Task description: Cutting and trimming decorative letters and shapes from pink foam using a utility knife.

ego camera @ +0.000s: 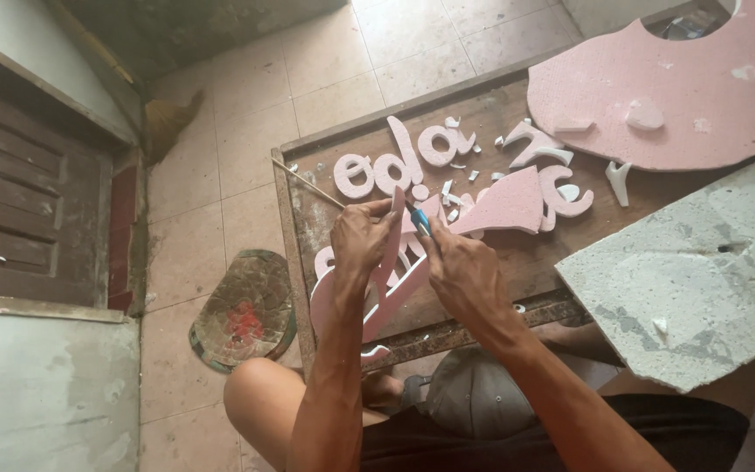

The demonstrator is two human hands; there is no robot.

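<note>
Seen from above, a person's left hand (362,238) pinches a pink foam cutout (377,293) held over the near edge of a worn wooden surface (517,262). The right hand (463,273) is closed around a blue-handled knife (420,221), its tip at the foam. Cut pink foam letters (395,166) lie farther back, a large pink foam sheet (657,96) beyond, a grey foam slab (701,271) to the right
</note>
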